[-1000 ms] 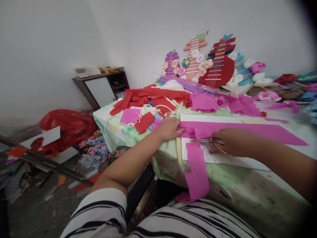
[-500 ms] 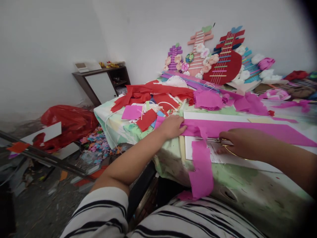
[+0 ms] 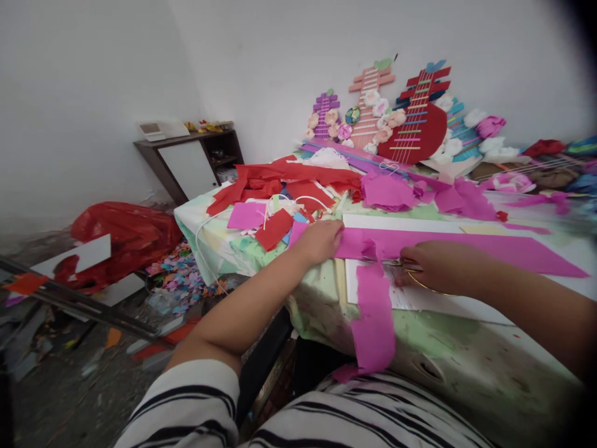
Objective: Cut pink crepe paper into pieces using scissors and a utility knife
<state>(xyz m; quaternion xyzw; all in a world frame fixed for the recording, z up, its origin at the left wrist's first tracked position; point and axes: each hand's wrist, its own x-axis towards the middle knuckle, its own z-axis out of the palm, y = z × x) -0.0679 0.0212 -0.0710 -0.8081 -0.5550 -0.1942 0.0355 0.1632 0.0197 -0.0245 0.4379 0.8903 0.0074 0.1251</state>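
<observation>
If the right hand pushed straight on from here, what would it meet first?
The right hand, scissors leading, would likely meet the pink paper at the blades first; depth there is hard to judge.

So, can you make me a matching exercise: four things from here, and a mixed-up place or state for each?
1. Left hand
2. Right hand
3. Red plastic bag
4. Red instrument model

A. On the floor
B. Holding scissors
C. Near the wall
D. On the pink paper strip

Pairs: 1-D, 2-B, 3-A, 4-C
</observation>
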